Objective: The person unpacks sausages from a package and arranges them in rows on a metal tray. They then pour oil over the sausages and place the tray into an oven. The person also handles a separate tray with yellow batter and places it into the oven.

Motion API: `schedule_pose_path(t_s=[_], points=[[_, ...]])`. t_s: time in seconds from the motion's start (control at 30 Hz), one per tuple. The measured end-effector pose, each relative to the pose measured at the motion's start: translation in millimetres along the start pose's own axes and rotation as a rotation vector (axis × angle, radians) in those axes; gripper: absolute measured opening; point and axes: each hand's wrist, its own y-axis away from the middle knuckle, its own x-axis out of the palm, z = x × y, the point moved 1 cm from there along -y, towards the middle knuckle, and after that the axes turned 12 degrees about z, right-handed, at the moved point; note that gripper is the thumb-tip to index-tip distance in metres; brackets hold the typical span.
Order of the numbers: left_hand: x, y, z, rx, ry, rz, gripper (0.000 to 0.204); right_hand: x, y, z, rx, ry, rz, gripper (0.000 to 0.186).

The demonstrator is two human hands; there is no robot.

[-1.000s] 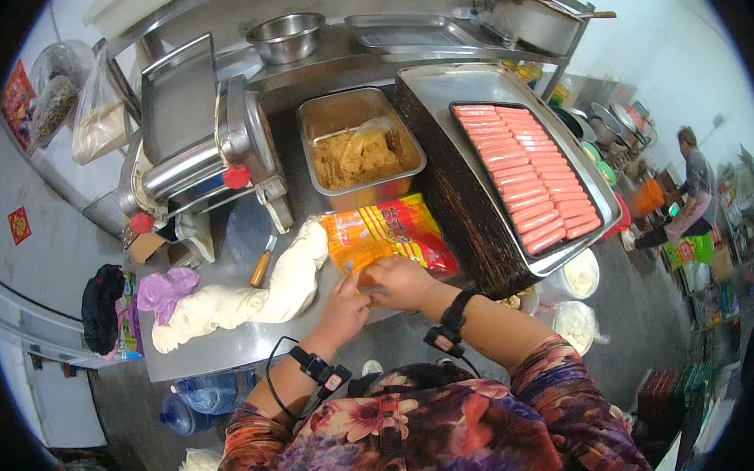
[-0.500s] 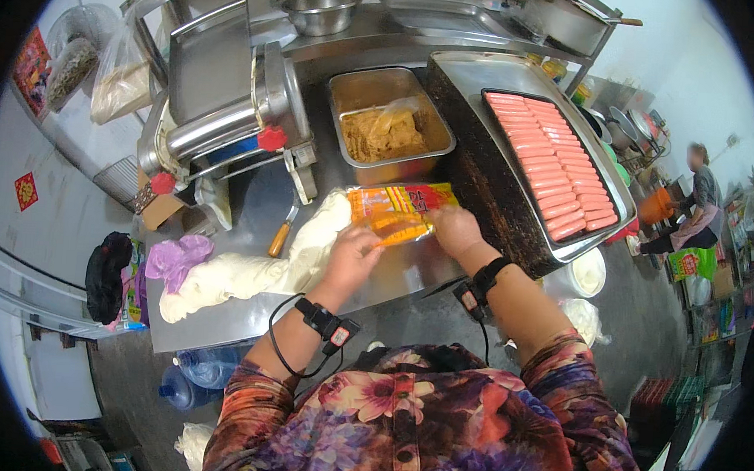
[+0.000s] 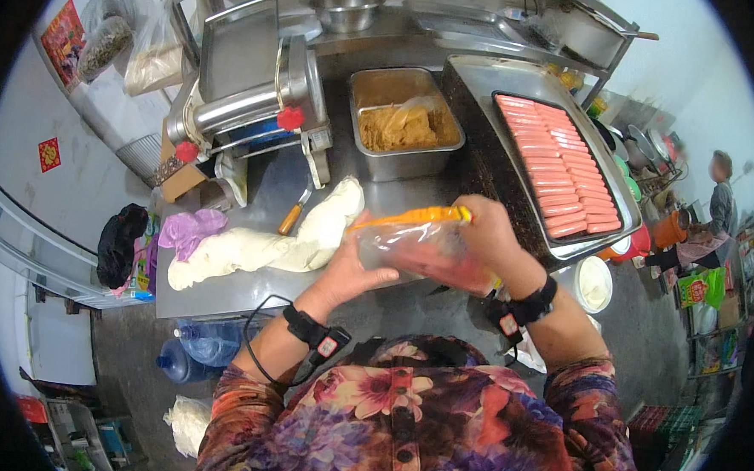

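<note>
A plastic package with a clear side and an orange edge is lifted and tilted in front of me, above the metal table's front edge. Something reddish shows through its lower right part; I cannot make out whether that is contents or print. My right hand is closed on its upper right corner. My left hand is at its left end, thumb in front and fingertips partly hidden by the package. Just left of that hand lies a long piece of pale dough, a purple cloth or bag at its far end.
Behind are a dough roller machine, a wooden-handled scraper and a metal tub of brown paste. Rows of pink sausages fill a dark tray at right. A white bucket is below; another person is far right.
The package has been raised off the table and turned, so its clear side shows instead of the printed one. My right hand has moved right with its corner. The view has shifted slightly.
</note>
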Motion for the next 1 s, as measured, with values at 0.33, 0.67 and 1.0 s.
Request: schedule_pose_path(t_s=[0.33,0.67,1.0], points=[[37,26,-45,-0.246,0.205,0.086,0.023,-10,73,27,-0.130,-0.231,0.214,0.016],[88,74,-77,-0.261,0.585,0.001,0.019,-12,144,19,-0.206,-0.172,0.622,0.067],[99,95,-84,-0.360,0.795,-0.097,0.029,28,163,33,0.004,-0.050,0.671,0.036]])
